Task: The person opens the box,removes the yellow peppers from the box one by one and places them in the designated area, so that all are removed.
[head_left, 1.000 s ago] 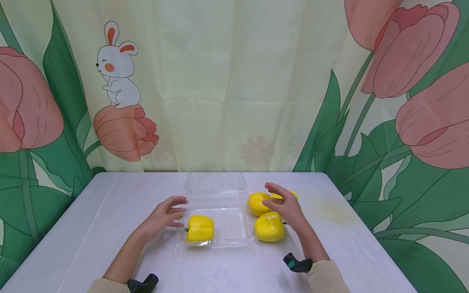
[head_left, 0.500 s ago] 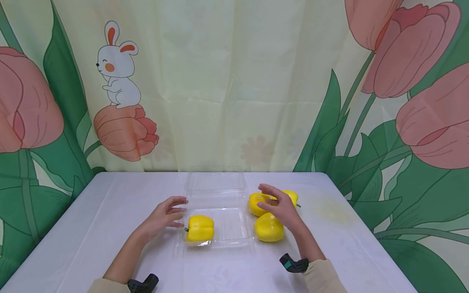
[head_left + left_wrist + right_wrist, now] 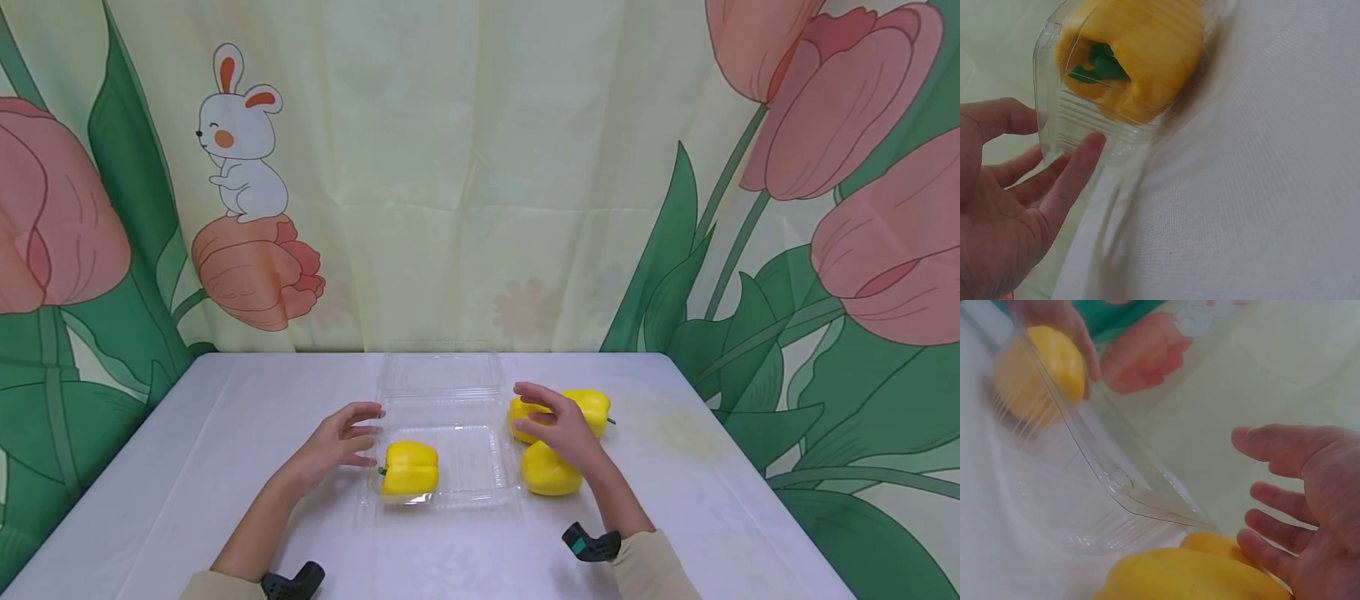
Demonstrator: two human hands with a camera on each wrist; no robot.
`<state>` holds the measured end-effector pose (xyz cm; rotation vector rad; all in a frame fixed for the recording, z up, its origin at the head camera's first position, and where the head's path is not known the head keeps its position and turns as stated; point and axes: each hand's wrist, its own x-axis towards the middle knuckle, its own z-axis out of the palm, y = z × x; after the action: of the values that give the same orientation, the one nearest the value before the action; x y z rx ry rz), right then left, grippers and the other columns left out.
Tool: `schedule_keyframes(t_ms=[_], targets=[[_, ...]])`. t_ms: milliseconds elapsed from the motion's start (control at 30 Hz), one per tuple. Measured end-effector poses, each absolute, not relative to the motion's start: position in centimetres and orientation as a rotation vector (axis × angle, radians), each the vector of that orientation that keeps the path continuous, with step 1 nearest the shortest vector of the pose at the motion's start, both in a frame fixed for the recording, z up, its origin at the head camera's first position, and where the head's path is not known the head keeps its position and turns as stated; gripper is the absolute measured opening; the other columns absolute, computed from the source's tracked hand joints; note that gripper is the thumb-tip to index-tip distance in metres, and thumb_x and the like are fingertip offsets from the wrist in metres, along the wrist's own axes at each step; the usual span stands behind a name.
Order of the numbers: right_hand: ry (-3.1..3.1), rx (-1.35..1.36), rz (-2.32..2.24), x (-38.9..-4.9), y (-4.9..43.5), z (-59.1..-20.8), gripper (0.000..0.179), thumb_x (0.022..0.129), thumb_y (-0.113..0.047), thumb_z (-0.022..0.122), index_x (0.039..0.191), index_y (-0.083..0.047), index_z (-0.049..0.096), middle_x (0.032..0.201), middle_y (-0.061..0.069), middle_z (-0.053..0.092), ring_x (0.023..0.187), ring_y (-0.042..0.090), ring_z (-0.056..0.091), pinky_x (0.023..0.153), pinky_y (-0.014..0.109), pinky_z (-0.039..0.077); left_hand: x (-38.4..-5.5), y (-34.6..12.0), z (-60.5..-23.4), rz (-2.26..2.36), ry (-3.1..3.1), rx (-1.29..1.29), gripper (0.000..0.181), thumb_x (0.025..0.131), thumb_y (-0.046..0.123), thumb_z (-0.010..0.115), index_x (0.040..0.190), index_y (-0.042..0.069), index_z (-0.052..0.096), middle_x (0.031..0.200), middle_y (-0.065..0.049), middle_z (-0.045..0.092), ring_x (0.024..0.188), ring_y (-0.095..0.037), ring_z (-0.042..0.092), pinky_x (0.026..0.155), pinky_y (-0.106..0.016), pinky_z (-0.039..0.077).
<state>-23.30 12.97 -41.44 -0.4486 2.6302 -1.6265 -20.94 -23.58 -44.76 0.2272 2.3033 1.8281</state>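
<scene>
A clear plastic clamshell box [image 3: 472, 458] lies with its lid [image 3: 441, 375] folded back, away from me. One yellow bell pepper [image 3: 410, 468] sits in its left part, its green stem [image 3: 1100, 65] facing my left hand. My left hand [image 3: 337, 442] is at the box's left wall, fingers loosely spread, fingertips right at the plastic. To the right of the box are three more peppers: a front one [image 3: 550, 471], a back right one [image 3: 592, 408] and a back left one [image 3: 523, 417], partly hidden. Over these hovers my right hand [image 3: 562, 427], fingers apart, gripping nothing.
The table has a white cloth [image 3: 225, 433]. Behind its far edge hangs a curtain [image 3: 480, 183] printed with tulips and a rabbit. Black camera mounts [image 3: 592, 543] sit on both wrists, beside beige sleeves.
My right hand has drifted left and slightly toward me over the peppers, uncovering the back right one and covering more of the back left one. The left hand, box and peppers stay put.
</scene>
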Motion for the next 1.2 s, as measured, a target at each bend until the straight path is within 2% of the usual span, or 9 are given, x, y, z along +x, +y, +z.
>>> schedule_keyframes(t_ms=[133,300,467,600,867,1000,1200], targets=[[2.609,-0.453,-1.636,-23.3,12.6,-41.5,0.054,0.087,-0.016,0.071,0.137,-0.018,0.054,0.138,0.002,0.057,0.129,0.023,0.052,0.108,0.044,0.045,-20.9,-23.6,-44.7,1.822,2.308,0.224,0.056,0.094,0.013,0.06,0.144,0.005,0.035,0.149,-0.021,0.038,0.13,-0.041,0.047,0.082,-0.039,0.06],[2.574,-0.503,-1.647,-23.2,12.1,-41.5,0.054,0.086,-0.021,0.072,0.137,-0.017,0.054,0.14,0.009,0.055,0.129,0.026,0.052,0.107,0.044,0.046,-20.9,-23.6,-44.7,1.837,2.288,0.223,0.055,0.095,0.011,0.058,0.144,0.004,0.035,0.149,-0.022,0.038,0.13,-0.041,0.046,0.082,-0.039,0.06],[2.586,-0.533,-1.626,-23.1,11.6,-41.6,0.053,0.086,-0.028,0.073,0.135,-0.021,0.056,0.138,0.005,0.057,0.127,0.025,0.053,0.105,0.039,0.048,-20.9,-23.6,-44.6,1.84,2.283,0.212,0.055,0.095,0.011,0.058,0.144,0.005,0.035,0.149,-0.021,0.038,0.131,-0.041,0.046,0.082,-0.039,0.06],[2.578,-0.524,-1.635,-23.1,11.3,-41.6,0.051,0.085,-0.027,0.074,0.133,-0.026,0.057,0.137,0.001,0.058,0.128,0.024,0.053,0.106,0.04,0.047,-20.9,-23.6,-44.6,1.84,2.283,0.214,0.054,0.095,0.012,0.058,0.144,0.005,0.035,0.149,-0.021,0.038,0.13,-0.041,0.046,0.082,-0.039,0.06],[2.555,-0.559,-1.62,-22.9,10.5,-41.8,0.054,0.084,-0.03,0.075,0.134,-0.026,0.057,0.136,-0.003,0.058,0.129,0.027,0.052,0.106,0.041,0.047,-20.9,-23.7,-44.8,1.838,2.289,0.225,0.055,0.095,0.011,0.059,0.144,0.005,0.035,0.149,-0.021,0.038,0.13,-0.041,0.046,0.081,-0.039,0.06],[2.55,-0.578,-1.606,-22.9,10.2,-41.9,0.053,0.084,-0.03,0.074,0.134,-0.028,0.056,0.137,-0.003,0.058,0.129,0.028,0.051,0.105,0.04,0.048,-20.9,-23.6,-44.8,1.835,2.291,0.226,0.055,0.095,0.012,0.059,0.144,0.005,0.035,0.149,-0.021,0.037,0.131,-0.041,0.046,0.081,-0.039,0.06],[2.546,-0.639,-1.577,-22.7,9.9,-42.1,0.055,0.086,-0.03,0.073,0.137,-0.022,0.054,0.139,0.004,0.057,0.128,0.033,0.051,0.102,0.039,0.05,-20.9,-23.6,-44.7,1.833,2.295,0.227,0.055,0.095,0.012,0.059,0.144,0.005,0.035,0.149,-0.021,0.038,0.131,-0.041,0.046,0.081,-0.039,0.06]])
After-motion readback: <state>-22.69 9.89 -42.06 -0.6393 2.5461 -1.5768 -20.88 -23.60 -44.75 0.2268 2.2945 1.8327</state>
